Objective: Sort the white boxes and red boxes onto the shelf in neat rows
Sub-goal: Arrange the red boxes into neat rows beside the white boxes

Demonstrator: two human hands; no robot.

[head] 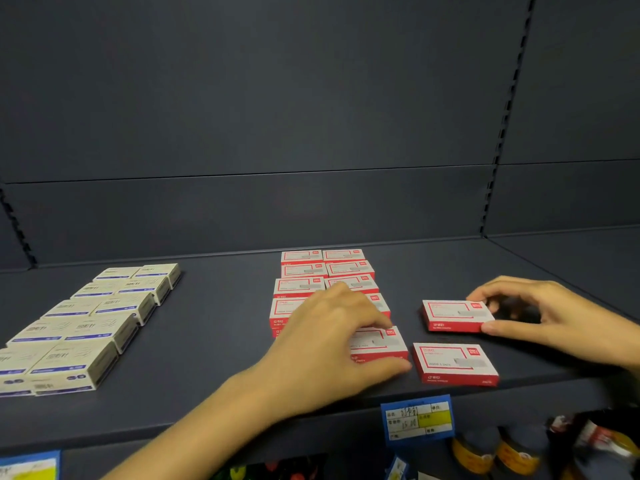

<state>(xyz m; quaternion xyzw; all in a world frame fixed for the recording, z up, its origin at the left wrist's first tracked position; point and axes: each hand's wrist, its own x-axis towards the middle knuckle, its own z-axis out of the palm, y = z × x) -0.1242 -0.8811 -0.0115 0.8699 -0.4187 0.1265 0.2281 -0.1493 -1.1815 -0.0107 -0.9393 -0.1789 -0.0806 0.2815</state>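
Dark grey shelving filled the view, its back panel (277, 98) rising behind a wide flat shelf (214, 344) that ran left to right. On the left part of the shelf the white boxes (97, 317) lay in two tidy columns running from near to far, touching one another. Right of centre the red boxes (325, 275) sat in a similar two-column block reaching toward the far edge, partly hidden by the left hand (325, 344). That hand lay palm down with fingers slightly spread over the near end of the block, thumb and fingertips closed around the nearest red box in the right column (377, 344). The right hand (540, 317) pinched a separate red box (453, 315) between thumb and forefinger, well to the right of the block. One loose red box (453, 363) lay untouched just near of it, close to the front edge. Below hung a blue price tag (417, 420) with a yellow patch
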